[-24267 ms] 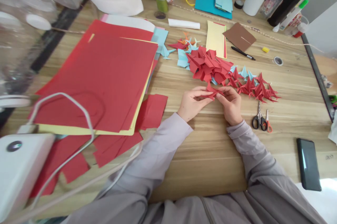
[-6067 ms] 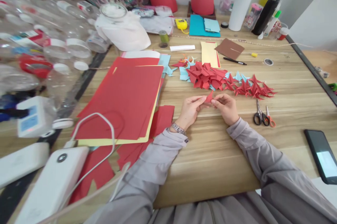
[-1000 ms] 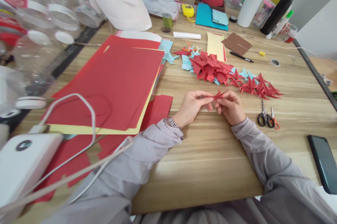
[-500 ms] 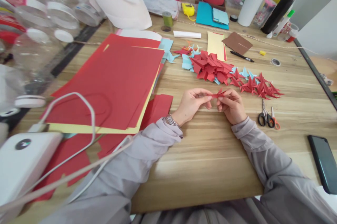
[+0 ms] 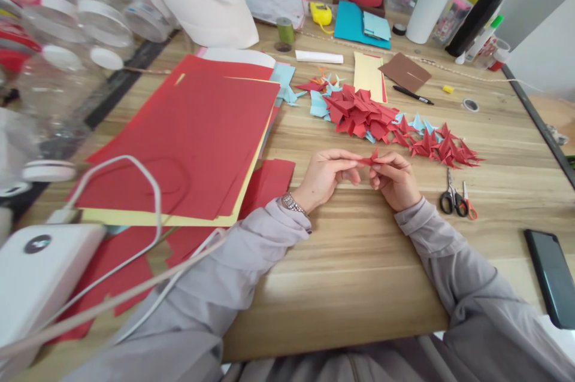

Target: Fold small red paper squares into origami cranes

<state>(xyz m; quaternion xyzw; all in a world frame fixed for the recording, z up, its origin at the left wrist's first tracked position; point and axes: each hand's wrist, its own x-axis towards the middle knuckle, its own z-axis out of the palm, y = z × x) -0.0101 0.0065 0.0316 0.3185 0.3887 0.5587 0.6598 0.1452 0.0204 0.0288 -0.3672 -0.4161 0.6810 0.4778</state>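
A small folded red paper crane (image 5: 370,160) is held between my two hands just above the wooden table. My left hand (image 5: 327,175), with a metal watch at the wrist, pinches its left end between thumb and fingers. On the other side, my right hand (image 5: 395,179) pinches its right end, partly covering it. Right behind the hands lies a heap of folded red paper cranes (image 5: 362,112) with some light blue ones among them. More red cranes (image 5: 444,145) stretch off to the right.
Large red paper sheets (image 5: 188,136) and cut red pieces lie on the left, near a white power bank (image 5: 49,274) with cables. Black scissors (image 5: 453,199) and orange scissors rest to the right, and a phone (image 5: 550,277) lies at the right edge. Clear plastic jars crowd the far left.
The fingers of my left hand have shifted slightly on the red crane, and a point of it now sticks up near my right fingertips. Both hands keep their place.
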